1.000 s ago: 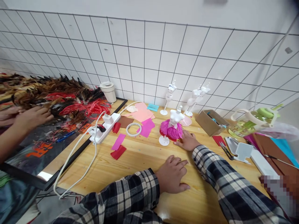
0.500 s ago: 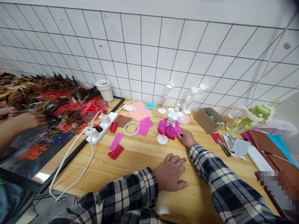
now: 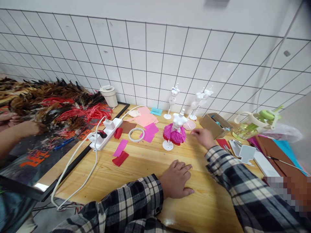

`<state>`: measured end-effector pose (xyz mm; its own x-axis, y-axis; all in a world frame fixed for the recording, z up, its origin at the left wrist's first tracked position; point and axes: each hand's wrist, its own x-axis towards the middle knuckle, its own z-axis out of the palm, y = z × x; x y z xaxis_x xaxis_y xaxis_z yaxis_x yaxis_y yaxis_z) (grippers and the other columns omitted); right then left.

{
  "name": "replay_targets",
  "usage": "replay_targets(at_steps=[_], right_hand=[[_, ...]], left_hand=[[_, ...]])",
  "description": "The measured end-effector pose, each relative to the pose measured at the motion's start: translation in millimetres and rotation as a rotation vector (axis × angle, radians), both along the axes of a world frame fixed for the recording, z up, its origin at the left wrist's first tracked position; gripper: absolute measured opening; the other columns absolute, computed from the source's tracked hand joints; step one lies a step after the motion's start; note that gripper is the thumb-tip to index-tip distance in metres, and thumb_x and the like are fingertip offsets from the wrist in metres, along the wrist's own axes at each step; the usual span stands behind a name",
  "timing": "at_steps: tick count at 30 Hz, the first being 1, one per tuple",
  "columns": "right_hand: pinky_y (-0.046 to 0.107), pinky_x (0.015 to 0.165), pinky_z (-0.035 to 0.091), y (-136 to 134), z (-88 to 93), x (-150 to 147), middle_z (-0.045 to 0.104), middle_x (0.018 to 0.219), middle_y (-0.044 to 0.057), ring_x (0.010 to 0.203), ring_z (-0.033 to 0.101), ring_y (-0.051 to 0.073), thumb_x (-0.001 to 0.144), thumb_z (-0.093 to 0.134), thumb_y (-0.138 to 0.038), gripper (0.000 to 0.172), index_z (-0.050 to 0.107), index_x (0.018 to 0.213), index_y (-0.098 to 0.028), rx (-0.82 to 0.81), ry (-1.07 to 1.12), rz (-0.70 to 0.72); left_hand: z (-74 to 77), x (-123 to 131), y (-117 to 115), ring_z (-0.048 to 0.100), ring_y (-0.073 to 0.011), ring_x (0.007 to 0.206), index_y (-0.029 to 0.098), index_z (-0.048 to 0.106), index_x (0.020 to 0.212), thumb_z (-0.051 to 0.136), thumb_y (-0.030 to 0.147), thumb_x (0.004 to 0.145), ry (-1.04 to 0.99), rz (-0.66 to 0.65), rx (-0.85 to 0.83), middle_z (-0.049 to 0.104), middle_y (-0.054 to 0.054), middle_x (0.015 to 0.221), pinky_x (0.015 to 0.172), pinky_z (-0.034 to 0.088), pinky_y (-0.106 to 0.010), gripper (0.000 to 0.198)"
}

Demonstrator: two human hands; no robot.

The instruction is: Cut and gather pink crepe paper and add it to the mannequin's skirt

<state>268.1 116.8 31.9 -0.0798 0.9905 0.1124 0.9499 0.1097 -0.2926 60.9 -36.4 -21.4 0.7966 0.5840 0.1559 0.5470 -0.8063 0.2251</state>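
Wooden, pale and glossy: looked down on the bench, set against a white tiled wall. Noted at far left a black-framed board heaped with brown and red feathers, with another person's hand among them. Saw a white power strip lying at the board's corner. Had the left hand flat on bare bench near the front edge, palm down, fingers relaxed, gripping nothing. Had the right hand hovering further back, blurred, fingers loosely spread and seemingly empty, just right of the small mannequin in a magenta skirt, near but not touching. Found that mannequin upright on its round base, mid-bench, between a white tape ring on one side and a cardboard box on the other. Spotted a red paper scrap in front of the power strip.
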Motion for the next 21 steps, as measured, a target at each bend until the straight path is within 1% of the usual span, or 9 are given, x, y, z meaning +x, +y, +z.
replay_targets(at_steps=[3,5,6,8,10,13,15,19,21], right_hand=[[0.03,0.07,0.044,21,55.1,47,0.074,0.09,0.008,0.08,0.064,0.022,0.083,0.058,-0.036,0.028,0.075,0.097,-0.019,0.18,0.127,-0.259],[0.029,0.071,0.041,34,79.1,79,0.074,0.087,0.011,0.078,0.062,0.02,0.082,0.06,-0.035,0.029,0.076,0.096,-0.015,0.301,0.126,-0.381],[0.03,0.072,0.04,40,84.6,93,0.074,0.087,0.013,0.078,0.061,0.02,0.083,0.06,-0.036,0.031,0.075,0.098,-0.013,0.334,0.111,-0.416],[0.031,0.074,0.038,51,82.7,118,0.073,0.092,0.016,0.08,0.059,0.02,0.087,0.055,-0.034,0.033,0.074,0.103,-0.011,0.333,0.033,-0.475],[0.032,0.074,0.037,60,69.4,135,0.072,0.1,0.018,0.085,0.059,0.021,0.09,0.05,-0.029,0.036,0.071,0.11,-0.009,0.211,-0.069,-0.474],[0.028,0.068,0.037,73,47.5,148,0.073,0.098,0.015,0.08,0.061,0.019,0.081,0.059,-0.019,0.033,0.072,0.11,-0.011,0.047,-0.106,-0.363],[0.027,0.065,0.036,81,39.9,152,0.074,0.097,0.013,0.075,0.061,0.018,0.077,0.063,-0.019,0.034,0.073,0.109,-0.015,-0.006,-0.112,-0.304],[0.03,0.058,0.032,92,37.5,161,0.073,0.081,0.015,0.06,0.056,0.018,0.077,0.064,-0.031,0.023,0.078,0.089,-0.017,0.063,-0.259,-0.338],[0.029,0.055,0.031,95,36.3,165,0.073,0.077,0.014,0.054,0.053,0.017,0.071,0.068,-0.025,0.024,0.079,0.091,-0.018,0.162,-0.339,-0.32]], left_hand=[[-2.1,1,0,0.039,-0.0289,0.128,0.017,0.059,0.118,0.044,0.064,0.086,-0.01,0.003,-0.007,0.043,-0.008,0.148,0.109,0.024,-0.049,0.059],[-3.0,1,1,0.039,-0.0292,0.128,0.017,0.059,0.118,0.045,0.064,0.085,-0.015,0.001,-0.009,0.043,-0.008,0.148,0.109,0.024,-0.049,0.059],[-3.2,1,1,0.039,-0.0293,0.128,0.016,0.059,0.118,0.045,0.064,0.085,-0.017,-0.001,-0.009,0.044,-0.008,0.148,0.109,0.024,-0.049,0.06],[-2.8,1,1,0.039,-0.0295,0.127,0.016,0.059,0.117,0.045,0.065,0.085,-0.018,-0.002,-0.007,0.044,-0.008,0.147,0.109,0.025,-0.048,0.06],[-1.8,1,2,0.039,-0.0294,0.127,0.016,0.059,0.117,0.046,0.065,0.084,-0.013,-0.003,-0.006,0.044,-0.008,0.147,0.109,0.025,-0.048,0.06],[0.2,1,2,0.04,-0.0294,0.126,0.017,0.059,0.117,0.046,0.065,0.084,0.001,-0.001,-0.008,0.045,-0.008,0.147,0.108,0.025,-0.049,0.06],[1.1,1,2,0.04,-0.0296,0.126,0.017,0.06,0.117,0.045,0.066,0.084,0.008,-0.002,-0.011,0.045,-0.009,0.147,0.108,0.026,-0.05,0.06],[1.6,2,2,0.04,-0.0303,0.127,0.017,0.06,0.116,0.044,0.066,0.084,0.014,-0.001,-0.009,0.044,-0.009,0.147,0.107,0.026,-0.05,0.06],[1.3,2,2,0.04,-0.0307,0.127,0.017,0.06,0.116,0.044,0.066,0.085,0.014,0.0,-0.01,0.044,-0.009,0.147,0.107,0.026,-0.05,0.06]])
